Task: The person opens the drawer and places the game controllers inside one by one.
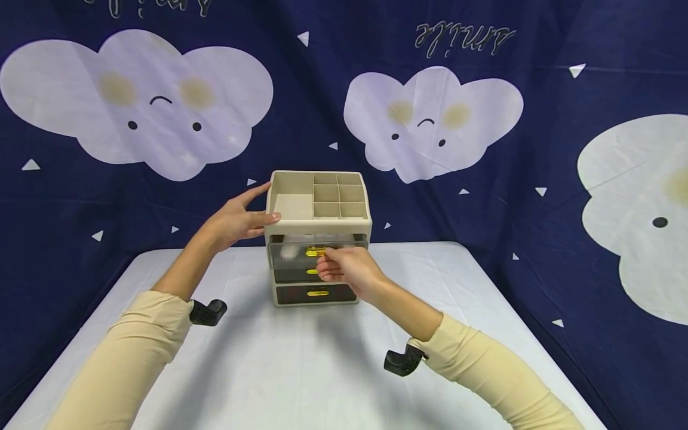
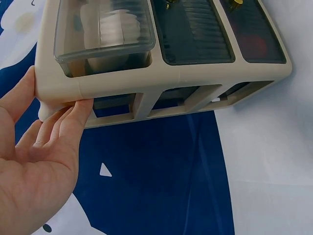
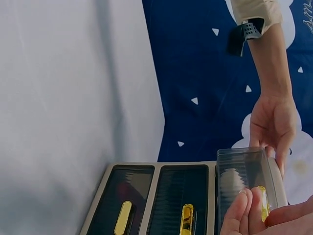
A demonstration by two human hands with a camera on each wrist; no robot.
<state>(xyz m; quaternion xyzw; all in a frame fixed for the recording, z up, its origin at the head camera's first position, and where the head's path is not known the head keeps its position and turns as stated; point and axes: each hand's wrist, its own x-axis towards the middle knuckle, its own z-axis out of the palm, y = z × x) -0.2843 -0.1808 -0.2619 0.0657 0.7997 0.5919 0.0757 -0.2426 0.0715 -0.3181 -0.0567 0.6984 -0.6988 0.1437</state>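
Note:
A cream desktop drawer organizer point(image 1: 317, 227) stands on the table, its top divided into compartments. Its smoky clear top drawer point(image 1: 290, 255) is pulled partway out, and a white object point(image 2: 117, 29) of unclear kind shows inside. My right hand point(image 1: 352, 270) pinches that drawer's gold handle point(image 1: 316, 252) between thumb and fingers. On the organizer's upper left side, my left hand point(image 1: 236, 221) grips the body, thumb over the top edge and fingers along the side wall. The middle drawer point(image 3: 183, 191) and the bottom drawer point(image 3: 132, 186) are closed, each with a gold handle.
A white cloth covers the table point(image 1: 301, 370). Behind it hangs a dark blue curtain point(image 1: 306, 77) with clouds and small triangles. Each wrist wears a black camera point(image 1: 208, 312). Something reddish shows dimly through the bottom drawer's front.

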